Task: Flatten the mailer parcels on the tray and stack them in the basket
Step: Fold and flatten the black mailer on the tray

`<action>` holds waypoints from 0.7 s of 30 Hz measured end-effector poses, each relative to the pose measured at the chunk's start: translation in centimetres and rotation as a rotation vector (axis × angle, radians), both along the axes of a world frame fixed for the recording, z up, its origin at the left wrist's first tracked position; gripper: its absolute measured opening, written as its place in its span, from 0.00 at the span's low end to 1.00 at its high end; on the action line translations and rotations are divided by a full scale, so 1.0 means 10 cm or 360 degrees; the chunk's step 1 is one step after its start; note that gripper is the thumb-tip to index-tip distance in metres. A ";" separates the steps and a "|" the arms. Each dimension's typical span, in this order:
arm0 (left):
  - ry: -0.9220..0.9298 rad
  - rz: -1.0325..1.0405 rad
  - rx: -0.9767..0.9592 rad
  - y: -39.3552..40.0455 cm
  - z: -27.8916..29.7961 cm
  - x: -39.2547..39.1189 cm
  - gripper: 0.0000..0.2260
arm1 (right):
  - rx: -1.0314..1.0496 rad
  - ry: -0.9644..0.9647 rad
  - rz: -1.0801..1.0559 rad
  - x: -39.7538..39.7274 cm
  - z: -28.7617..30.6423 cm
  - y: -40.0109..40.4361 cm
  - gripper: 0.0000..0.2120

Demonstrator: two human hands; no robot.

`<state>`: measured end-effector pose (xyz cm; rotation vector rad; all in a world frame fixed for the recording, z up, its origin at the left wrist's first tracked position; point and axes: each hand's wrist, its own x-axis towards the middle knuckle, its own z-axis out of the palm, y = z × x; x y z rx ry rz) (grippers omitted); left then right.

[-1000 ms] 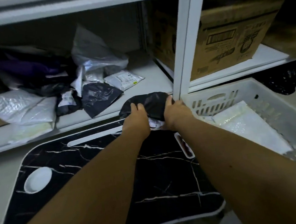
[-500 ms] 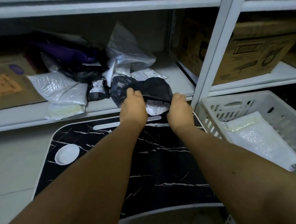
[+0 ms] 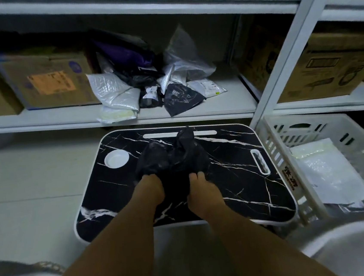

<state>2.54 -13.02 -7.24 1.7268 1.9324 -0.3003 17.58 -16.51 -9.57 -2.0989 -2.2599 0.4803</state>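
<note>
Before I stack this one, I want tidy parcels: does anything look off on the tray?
Yes. The black mailer on the tray is bunched and crumpled, peaking at its far end, not flat. Both hands, left and right, hold its near edge.

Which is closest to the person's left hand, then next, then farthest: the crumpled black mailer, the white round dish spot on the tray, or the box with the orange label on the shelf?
From the left hand:
1. Black mailer, on the tray, under the fingertips.
2. White round recess, in the tray's far left corner.
3. Cardboard box with the orange label, on the shelf, far left.
</note>
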 end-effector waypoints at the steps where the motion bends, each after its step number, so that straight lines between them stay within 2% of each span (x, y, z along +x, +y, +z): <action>1: -0.0015 0.0033 -0.0006 -0.01 0.02 0.01 0.15 | 0.0097 -0.0110 0.0029 0.01 0.03 -0.01 0.16; 3: -0.0044 0.0218 0.0175 -0.01 0.11 0.06 0.13 | 0.0420 -0.0186 0.0016 0.03 0.12 0.01 0.10; 6: 0.0043 0.0448 0.0844 0.02 0.28 0.14 0.12 | 0.0863 -0.0021 -0.0146 -0.01 0.26 0.16 0.06; 8: 0.0061 0.0400 0.1231 0.09 0.32 0.15 0.11 | 0.1070 0.0020 -0.0212 -0.05 0.30 0.27 0.09; 9: 0.0070 0.0288 0.1313 0.12 0.30 0.16 0.13 | 0.1127 0.0026 -0.0212 -0.07 0.30 0.31 0.12; 11: 0.0118 -0.0037 0.1244 0.19 0.20 0.18 0.21 | 0.1023 0.0005 -0.0121 -0.10 0.29 0.36 0.21; 14: 0.0096 -0.0286 0.0955 0.24 -0.01 0.15 0.25 | 0.0531 -0.0075 0.0043 -0.09 0.15 0.40 0.27; 19: -0.0012 -0.0127 0.0480 0.19 -0.44 0.10 0.28 | -0.0057 -0.0133 0.0017 0.08 -0.23 0.41 0.31; 21: 0.0052 -0.0067 0.0412 0.24 -0.51 0.11 0.30 | -0.0109 -0.0139 0.0018 0.09 -0.31 0.46 0.32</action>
